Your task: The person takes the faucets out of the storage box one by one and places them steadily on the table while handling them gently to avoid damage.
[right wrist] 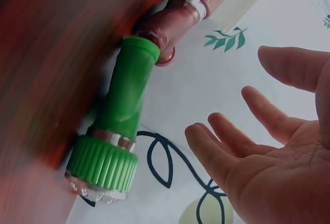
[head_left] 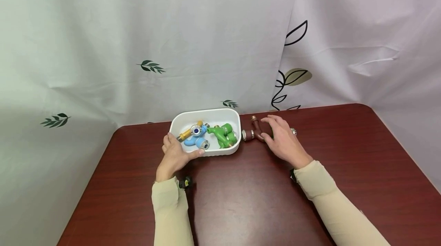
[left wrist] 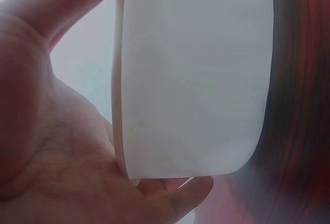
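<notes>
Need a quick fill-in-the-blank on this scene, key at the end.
1. The tub gripped by the left hand is coloured ____.
2. The taps in the tub are coloured yellow, green and ____.
3. In the head view, the tap between the tub and the right hand is coloured ____.
4. In the right wrist view, the tap nearest the bottom edge is coloured ____.

Missing words: white; blue; brown; green.

At centre, the tray [head_left: 222, 152] is white, its fittings [head_left: 222, 135] yellow, blue and green; right of it is a brown fitting [head_left: 257, 131]. The surface [head_left: 234, 192] is red-brown with dark grain, the whitish curtain [head_left: 213, 46] printed with green sprigs [head_left: 151, 66] and black-outlined leaves [head_left: 298, 76].
</notes>
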A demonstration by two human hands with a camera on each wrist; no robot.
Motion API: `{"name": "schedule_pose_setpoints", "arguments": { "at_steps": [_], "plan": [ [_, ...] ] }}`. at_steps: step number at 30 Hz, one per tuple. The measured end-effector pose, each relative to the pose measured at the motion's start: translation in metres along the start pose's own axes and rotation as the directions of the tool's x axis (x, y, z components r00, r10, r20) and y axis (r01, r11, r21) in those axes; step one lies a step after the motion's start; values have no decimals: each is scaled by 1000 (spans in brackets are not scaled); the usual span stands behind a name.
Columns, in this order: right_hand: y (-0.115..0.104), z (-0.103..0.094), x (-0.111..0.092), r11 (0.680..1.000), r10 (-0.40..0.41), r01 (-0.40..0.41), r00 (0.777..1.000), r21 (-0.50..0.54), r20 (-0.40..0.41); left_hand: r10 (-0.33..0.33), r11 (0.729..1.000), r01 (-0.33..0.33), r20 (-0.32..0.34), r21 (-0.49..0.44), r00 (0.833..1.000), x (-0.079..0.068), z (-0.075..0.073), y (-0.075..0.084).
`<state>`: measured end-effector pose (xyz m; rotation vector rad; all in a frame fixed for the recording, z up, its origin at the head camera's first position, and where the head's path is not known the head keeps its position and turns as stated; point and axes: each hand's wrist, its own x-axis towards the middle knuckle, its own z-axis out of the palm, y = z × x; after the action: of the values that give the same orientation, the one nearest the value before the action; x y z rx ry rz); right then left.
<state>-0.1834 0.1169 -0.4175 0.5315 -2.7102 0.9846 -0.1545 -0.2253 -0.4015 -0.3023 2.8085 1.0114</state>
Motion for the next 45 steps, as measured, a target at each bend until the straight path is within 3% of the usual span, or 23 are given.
{"name": "schedule_pose_setpoints", "arguments": {
  "at_steps": [21, 34, 45],
  "plan": [
    [-19, 16, 21, 995, -95, 95, 995, 17, 10, 4, 1000, -4, 5, 7, 1000, 1, 1, -1],
    [-36, 24, 33, 997, -70, 69, 996, 20, 52, 6, 1000, -6, 5, 4, 1000, 1, 1, -1],
    [-42, 35, 48, 991, -132, 130, 990, 35, 57, -7, 1000, 7, 1, -6, 1000, 1, 1, 0]
  ]
}}
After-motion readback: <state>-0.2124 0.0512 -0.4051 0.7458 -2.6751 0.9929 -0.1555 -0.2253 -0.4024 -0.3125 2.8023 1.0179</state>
